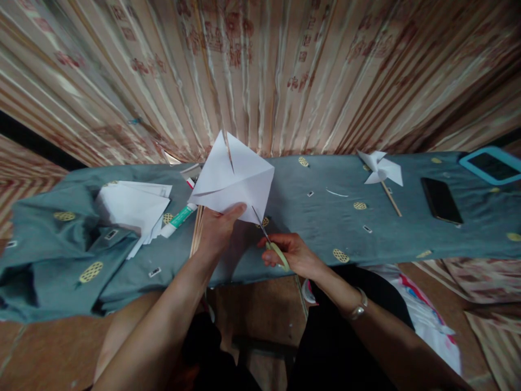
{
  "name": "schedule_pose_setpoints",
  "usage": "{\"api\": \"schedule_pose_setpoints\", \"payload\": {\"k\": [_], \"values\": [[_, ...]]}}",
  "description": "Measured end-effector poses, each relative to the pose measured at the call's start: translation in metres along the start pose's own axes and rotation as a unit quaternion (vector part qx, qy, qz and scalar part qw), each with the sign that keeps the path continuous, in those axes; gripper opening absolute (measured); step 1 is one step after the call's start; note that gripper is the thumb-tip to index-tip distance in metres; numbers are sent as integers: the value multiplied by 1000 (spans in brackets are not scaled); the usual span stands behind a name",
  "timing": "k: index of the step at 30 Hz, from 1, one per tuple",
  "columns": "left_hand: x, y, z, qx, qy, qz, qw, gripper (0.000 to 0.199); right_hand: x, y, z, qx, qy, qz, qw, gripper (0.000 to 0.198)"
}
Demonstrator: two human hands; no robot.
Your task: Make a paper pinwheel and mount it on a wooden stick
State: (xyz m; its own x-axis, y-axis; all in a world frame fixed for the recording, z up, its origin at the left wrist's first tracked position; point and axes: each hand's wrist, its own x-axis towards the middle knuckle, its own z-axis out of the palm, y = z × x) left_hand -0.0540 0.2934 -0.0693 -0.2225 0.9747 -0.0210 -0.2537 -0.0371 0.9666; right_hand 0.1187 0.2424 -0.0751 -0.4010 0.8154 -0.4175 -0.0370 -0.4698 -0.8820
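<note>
A white square sheet of paper (pixel 240 179) is held up over the cloth, its lower left edge pinched by my left hand (pixel 217 228) with the thumb on top. A slit runs in from the sheet's top corner, and another line crosses from its left corner. My right hand (pixel 291 252) grips scissors (pixel 278 256) with pale green handles. Their blades reach the sheet's lower right corner; whether they are parted is hard to make out. Beneath my left hand lie thin wooden sticks (pixel 197 231), partly hidden.
Left of the sheet are a green-and-white tube (pixel 179 219) and a stack of white paper (pixel 136 206). To the right lie a paper pinwheel (pixel 381 167) on a stick, a black phone (pixel 442 200) and a blue-framed device (pixel 494 164). A curtain (pixel 260 81) hangs behind the cloth-covered table (pixel 317 228).
</note>
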Motion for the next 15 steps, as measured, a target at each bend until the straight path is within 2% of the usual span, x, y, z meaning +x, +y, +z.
{"api": "schedule_pose_setpoints", "payload": {"k": [5,9,15], "values": [[1,-1,0,-9,9,9,1000,38,0,0,0,6,3,-2,1000,47],[-3,2,3,-1,6,-2,1000,36,0,0,0,11,2,2,1000,46],[-8,6,7,-8,5,-12,1000,43,0,0,-1,13,4,7,1000,49]]}}
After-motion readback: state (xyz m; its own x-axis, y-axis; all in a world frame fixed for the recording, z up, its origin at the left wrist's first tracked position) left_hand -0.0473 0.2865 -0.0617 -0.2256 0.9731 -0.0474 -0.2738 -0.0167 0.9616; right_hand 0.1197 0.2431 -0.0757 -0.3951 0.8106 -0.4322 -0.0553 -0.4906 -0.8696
